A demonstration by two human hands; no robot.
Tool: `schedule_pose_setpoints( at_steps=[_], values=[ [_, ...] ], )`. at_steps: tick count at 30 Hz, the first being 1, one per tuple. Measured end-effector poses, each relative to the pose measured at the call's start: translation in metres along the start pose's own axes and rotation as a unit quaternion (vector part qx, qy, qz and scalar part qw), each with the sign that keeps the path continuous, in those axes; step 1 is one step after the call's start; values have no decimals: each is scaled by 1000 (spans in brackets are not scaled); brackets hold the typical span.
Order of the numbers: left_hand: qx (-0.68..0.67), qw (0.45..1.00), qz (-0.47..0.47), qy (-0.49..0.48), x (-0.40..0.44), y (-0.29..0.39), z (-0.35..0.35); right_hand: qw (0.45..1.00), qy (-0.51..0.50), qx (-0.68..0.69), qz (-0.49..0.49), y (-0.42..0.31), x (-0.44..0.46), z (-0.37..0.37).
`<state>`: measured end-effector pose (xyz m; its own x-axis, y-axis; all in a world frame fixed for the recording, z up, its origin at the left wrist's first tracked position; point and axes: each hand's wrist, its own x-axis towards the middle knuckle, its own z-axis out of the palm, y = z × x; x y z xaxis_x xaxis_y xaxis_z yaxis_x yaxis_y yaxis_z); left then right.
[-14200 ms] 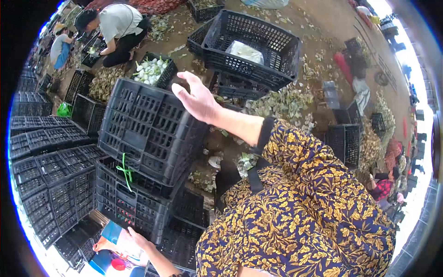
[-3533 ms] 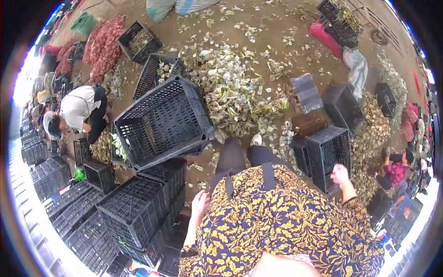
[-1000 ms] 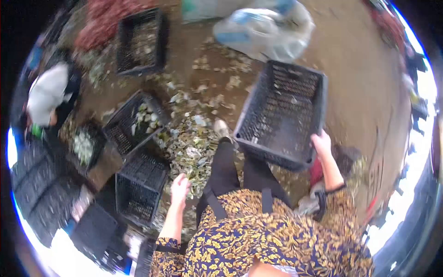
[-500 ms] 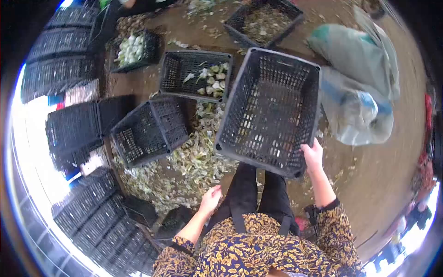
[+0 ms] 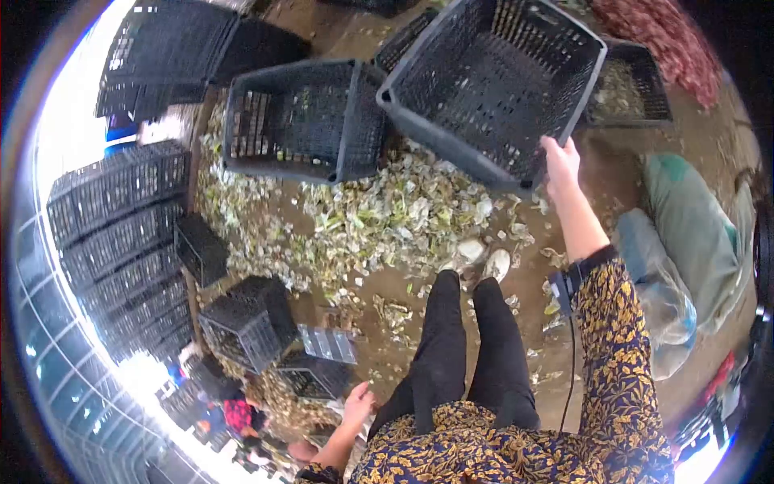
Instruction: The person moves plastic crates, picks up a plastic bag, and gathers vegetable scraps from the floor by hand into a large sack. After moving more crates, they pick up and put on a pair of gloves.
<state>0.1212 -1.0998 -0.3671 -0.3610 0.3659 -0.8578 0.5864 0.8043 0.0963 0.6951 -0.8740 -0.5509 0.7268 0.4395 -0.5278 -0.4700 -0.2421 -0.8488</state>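
My right hand [image 5: 563, 168] grips the near right corner of a black plastic crate [image 5: 492, 81] that it holds out in front of me. The crate is tilted with its open top facing me, and only a few small scraps show inside. My left hand [image 5: 357, 407] hangs low beside my left thigh, fingers curled in, with nothing visible in it. Garlic-like skins and trimmings [image 5: 387, 214] lie scattered on the floor between my feet and the crates.
Another black crate [image 5: 290, 121] lies on its side to the left of the held one. Stacked crates [image 5: 121, 234] line the left side. Filled sacks [image 5: 693, 226] lie on the right, and a red mesh pile [image 5: 661, 40] is at upper right. Other people are at lower left.
My view has turned left. The held crate now appears higher and tilted differently, farther out from my legs. My left hand stays low at my side.
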Motion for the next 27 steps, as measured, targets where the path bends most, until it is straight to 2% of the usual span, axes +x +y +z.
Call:
schedule_pose_setpoints(
  at_steps=[1, 2, 3, 4, 5, 7, 8, 10, 12, 13, 15, 16, 18, 20, 22, 23, 24, 26, 27],
  values=[
    [-33, 998, -22, -38, 4, 1, 7, 1000, -7, -22, 10, 21, 11, 10],
    [-40, 998, -39, -37, 7, -12, 10, 998, -12, -48, 25, 42, 20, 18],
    [-8, 999, -8, -49, 15, -26, 12, 987, -38, -132, 89, 89, 48, 11],
    [23, 998, 23, -61, 20, -40, 14, 969, -69, -152, 182, 94, 33, 14],
    [8, 997, 62, -42, 30, -47, 19, 978, -107, -135, 118, 134, 35, 7],
    [28, 997, 64, -32, 13, -11, 10, 983, -126, -70, 111, 151, 7, 12],
    [37, 996, 84, -19, 22, -12, 5, 981, -106, -22, 159, 126, -29, 23],
    [35, 994, 108, -5, 42, -25, -7, 974, -14, -51, 219, 129, -58, 33],
    [-142, 986, 82, 28, 68, -40, -19, 959, -12, 80, 272, 167, -77, 12],
    [-169, 974, 139, 51, 82, -49, -26, 948, -6, 91, 306, 176, -99, 20],
    [-163, 972, 167, 37, 96, -33, -51, 937, -47, -6, 346, 176, -164, 76],
    [-147, 970, 190, 30, 107, -26, -67, 936, -96, -71, 330, 167, -194, 117],
    [-169, 966, 194, -24, 132, -26, -108, 930, -188, -194, 250, 147, -238, 216],
    [-204, 947, 241, -52, 169, -31, -160, 945, -247, -190, 97, 148, -254, 312],
    [-116, 945, 307, 12, 194, -56, -227, 944, -172, -270, 83, 184, -245, 383],
    [-203, 939, 276, 32, 208, -83, -256, 947, -186, -250, 81, 186, -246, 418],
    [-206, 937, 279, 42, 216, -96, -294, 949, -199, -230, 79, 186, -245, 445],
    [-209, 960, 179, 42, 234, -120, -365, 948, -133, -249, 145, 206, -244, 476],
    [-240, 961, 124, 55, 238, -130, -390, 961, -96, -211, 152, 216, -245, 484]
  ],
)
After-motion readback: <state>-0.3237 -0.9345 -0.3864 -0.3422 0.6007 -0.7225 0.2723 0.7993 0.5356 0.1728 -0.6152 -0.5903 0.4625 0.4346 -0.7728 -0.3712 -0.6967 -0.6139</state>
